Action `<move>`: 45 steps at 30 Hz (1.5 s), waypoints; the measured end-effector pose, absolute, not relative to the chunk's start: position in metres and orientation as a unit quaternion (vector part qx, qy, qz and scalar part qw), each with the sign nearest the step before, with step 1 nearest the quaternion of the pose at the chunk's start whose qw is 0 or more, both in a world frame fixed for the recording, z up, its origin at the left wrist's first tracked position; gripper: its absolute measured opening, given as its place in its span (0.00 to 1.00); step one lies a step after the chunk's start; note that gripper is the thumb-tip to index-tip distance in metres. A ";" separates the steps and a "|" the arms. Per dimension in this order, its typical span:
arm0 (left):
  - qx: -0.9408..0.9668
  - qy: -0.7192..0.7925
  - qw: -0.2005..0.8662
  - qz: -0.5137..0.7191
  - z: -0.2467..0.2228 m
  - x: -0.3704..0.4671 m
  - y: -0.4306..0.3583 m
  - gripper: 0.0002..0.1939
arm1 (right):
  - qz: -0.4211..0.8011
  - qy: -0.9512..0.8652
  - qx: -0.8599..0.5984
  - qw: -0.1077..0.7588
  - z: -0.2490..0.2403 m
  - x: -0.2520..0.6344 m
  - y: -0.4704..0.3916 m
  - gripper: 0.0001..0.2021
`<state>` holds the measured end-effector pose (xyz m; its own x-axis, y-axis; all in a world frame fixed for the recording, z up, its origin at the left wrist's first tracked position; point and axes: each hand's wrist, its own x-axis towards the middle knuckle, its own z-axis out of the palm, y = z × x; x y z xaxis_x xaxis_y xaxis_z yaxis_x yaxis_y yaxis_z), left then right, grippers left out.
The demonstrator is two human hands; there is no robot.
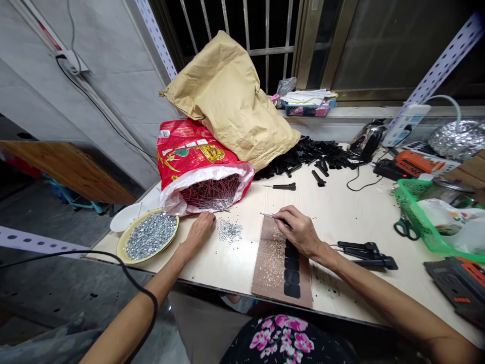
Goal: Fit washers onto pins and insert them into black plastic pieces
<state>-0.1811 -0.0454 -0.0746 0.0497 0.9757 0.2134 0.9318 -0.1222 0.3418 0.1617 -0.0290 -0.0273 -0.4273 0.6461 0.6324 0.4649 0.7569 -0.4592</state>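
My left hand (201, 228) is at the mouth of a red bag (193, 146) lying on its side, stuffed with thin metal rods (212, 191). Its fingers are curled; what they hold, if anything, is hidden. Small metal washers (230, 230) lie scattered just right of it. My right hand (299, 230) grips a black-handled tool (282, 221) whose thin metal tip points left. Under that hand lies a brown board (267, 275) with a row of black squares (292, 276) and pale specks. A similar black-handled tool (284, 186) rests beyond it.
A yellow bowl of small metal parts (151, 236) stands at left beside a white dish (125, 217). Black plastic pieces (314, 156) are heaped behind, by a large paper sack (235, 96). At right are black-handled tools (367, 255), scissors (406, 227) and a green basket (407, 202).
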 end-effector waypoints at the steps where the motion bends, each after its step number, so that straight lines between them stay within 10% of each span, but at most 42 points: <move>1: 0.709 0.667 0.064 0.218 -0.074 -0.179 -0.045 0.04 | 0.109 -0.838 -0.333 0.418 -0.028 0.161 -0.030 0.09; 12: 0.367 0.557 0.496 0.556 -0.031 -0.048 -0.064 0.17 | 0.125 -0.844 -0.352 0.384 -0.025 0.155 -0.037 0.08; 45: 0.426 0.539 0.481 0.544 -0.038 -0.007 -0.053 0.15 | -0.048 -0.862 -0.417 0.284 -0.034 0.174 -0.038 0.08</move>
